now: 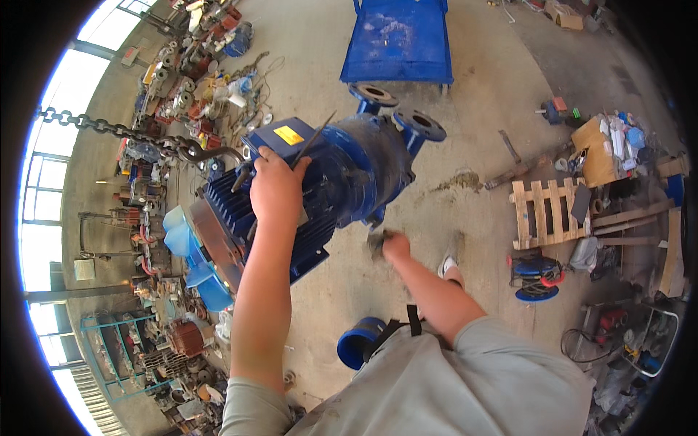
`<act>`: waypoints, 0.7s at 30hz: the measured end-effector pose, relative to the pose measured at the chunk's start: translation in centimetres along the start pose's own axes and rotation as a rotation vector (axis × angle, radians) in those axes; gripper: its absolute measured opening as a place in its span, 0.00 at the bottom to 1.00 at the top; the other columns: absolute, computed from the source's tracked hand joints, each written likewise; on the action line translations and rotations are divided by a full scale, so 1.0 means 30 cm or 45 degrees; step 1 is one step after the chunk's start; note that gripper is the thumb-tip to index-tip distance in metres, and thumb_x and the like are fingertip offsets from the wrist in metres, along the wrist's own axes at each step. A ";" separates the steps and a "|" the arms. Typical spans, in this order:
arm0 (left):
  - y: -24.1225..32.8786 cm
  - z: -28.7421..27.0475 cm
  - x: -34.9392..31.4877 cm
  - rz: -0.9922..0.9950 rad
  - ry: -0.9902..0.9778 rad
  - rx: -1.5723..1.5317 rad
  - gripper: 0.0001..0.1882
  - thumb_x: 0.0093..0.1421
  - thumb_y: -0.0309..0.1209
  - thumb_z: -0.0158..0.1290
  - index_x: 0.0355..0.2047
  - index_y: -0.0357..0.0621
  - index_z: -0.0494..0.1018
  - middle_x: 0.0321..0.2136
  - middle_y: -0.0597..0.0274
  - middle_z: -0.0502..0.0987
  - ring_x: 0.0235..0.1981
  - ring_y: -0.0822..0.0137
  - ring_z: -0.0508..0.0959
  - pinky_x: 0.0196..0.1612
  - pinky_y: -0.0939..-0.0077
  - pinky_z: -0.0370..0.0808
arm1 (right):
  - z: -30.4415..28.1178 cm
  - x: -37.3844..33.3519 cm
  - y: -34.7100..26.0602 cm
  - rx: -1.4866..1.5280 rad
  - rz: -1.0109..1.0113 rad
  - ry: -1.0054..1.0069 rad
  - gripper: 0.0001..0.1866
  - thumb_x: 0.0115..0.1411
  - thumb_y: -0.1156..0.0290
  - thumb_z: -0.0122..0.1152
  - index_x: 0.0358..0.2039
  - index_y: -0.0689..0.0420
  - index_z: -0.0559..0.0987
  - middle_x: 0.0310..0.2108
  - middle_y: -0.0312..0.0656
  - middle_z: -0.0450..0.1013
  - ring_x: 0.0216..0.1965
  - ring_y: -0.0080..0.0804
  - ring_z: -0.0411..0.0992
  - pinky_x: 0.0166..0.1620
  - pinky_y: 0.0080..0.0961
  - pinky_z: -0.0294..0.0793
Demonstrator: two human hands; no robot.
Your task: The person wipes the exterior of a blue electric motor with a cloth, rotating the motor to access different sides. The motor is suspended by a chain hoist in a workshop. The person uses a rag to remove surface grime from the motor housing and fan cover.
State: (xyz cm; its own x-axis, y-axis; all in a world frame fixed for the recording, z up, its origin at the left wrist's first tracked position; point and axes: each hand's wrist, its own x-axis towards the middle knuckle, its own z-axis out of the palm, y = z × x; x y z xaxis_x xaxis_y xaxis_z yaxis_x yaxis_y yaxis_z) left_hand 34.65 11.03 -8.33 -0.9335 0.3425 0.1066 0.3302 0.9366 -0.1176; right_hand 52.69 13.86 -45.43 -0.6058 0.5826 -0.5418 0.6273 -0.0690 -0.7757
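Observation:
A blue electric motor with a pump (349,178) hangs tilted from a hook (207,152) on a heavy chain (94,123). My left hand (278,185) lies over the motor beside its terminal box (283,138), fingers curled around a thin dark rod (316,136) that sticks out past the thumb. The motor's light blue fan (196,261) shows bare at the lower left. Below the pump end, my right hand (396,248) is closed on a dark, blurred object (376,244); its kind cannot be made out.
A blue cart (396,43) stands ahead. Motor and pump parts (182,94) crowd the left wall. On the right are a wooden pallet (550,212), a blue cable reel (536,277) and a cardboard box (596,152). A blue bucket (358,344) stands near my body.

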 end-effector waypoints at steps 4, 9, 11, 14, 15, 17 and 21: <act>-0.004 0.008 0.002 -0.012 0.003 -0.005 0.55 0.66 0.63 0.60 0.72 0.23 0.60 0.55 0.35 0.78 0.49 0.41 0.86 0.48 0.55 0.86 | -0.171 0.127 -0.264 0.400 -0.523 0.671 0.20 0.71 0.73 0.56 0.61 0.53 0.84 0.56 0.57 0.79 0.59 0.54 0.77 0.61 0.39 0.75; 0.010 0.010 -0.018 -0.043 0.034 0.003 0.55 0.67 0.62 0.60 0.72 0.22 0.60 0.54 0.34 0.79 0.51 0.39 0.85 0.51 0.54 0.85 | -0.088 0.132 -0.355 0.278 -0.645 0.423 0.25 0.65 0.85 0.54 0.61 0.57 0.82 0.62 0.57 0.70 0.65 0.62 0.68 0.66 0.43 0.71; 0.011 0.007 -0.025 -0.053 0.048 0.015 0.54 0.67 0.62 0.60 0.72 0.21 0.61 0.54 0.34 0.79 0.51 0.39 0.85 0.51 0.54 0.85 | 0.025 0.064 -0.266 0.405 -0.499 0.406 0.26 0.62 0.81 0.58 0.61 0.54 0.82 0.59 0.58 0.74 0.62 0.62 0.72 0.63 0.43 0.74; 0.001 0.009 -0.028 -0.017 0.094 0.056 0.52 0.67 0.62 0.60 0.69 0.21 0.64 0.52 0.33 0.79 0.49 0.37 0.84 0.50 0.52 0.83 | 0.150 -0.018 -0.092 -0.238 -0.021 -0.244 0.26 0.57 0.70 0.63 0.58 0.48 0.87 0.47 0.54 0.84 0.53 0.57 0.82 0.57 0.43 0.81; -0.002 0.011 -0.028 -0.018 0.092 0.047 0.53 0.66 0.63 0.60 0.69 0.21 0.64 0.52 0.34 0.79 0.49 0.37 0.84 0.50 0.52 0.83 | 0.160 -0.031 -0.032 -0.095 -0.003 -0.224 0.19 0.67 0.68 0.57 0.54 0.50 0.89 0.49 0.52 0.85 0.53 0.49 0.83 0.59 0.36 0.81; -0.010 0.010 -0.025 -0.047 0.076 0.123 0.53 0.66 0.64 0.59 0.69 0.22 0.65 0.52 0.34 0.79 0.51 0.37 0.83 0.52 0.51 0.82 | 0.111 -0.015 0.059 0.025 -0.018 -0.152 0.18 0.66 0.68 0.60 0.54 0.49 0.89 0.50 0.50 0.85 0.52 0.49 0.84 0.57 0.35 0.82; -0.018 -0.031 -0.045 -0.036 0.027 0.084 0.49 0.68 0.61 0.58 0.69 0.25 0.66 0.55 0.31 0.79 0.56 0.35 0.80 0.58 0.48 0.79 | -0.220 0.103 0.217 -0.010 0.072 -0.233 0.21 0.65 0.69 0.64 0.58 0.54 0.87 0.52 0.53 0.84 0.51 0.51 0.83 0.53 0.42 0.83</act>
State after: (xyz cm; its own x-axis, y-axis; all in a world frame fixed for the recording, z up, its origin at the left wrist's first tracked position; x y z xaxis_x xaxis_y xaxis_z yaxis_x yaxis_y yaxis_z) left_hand 35.87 10.13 -7.50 -0.9389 0.3181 0.1314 0.2932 0.9392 -0.1786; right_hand 58.13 20.55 -50.01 -0.6482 0.4208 -0.6346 0.6660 -0.0907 -0.7404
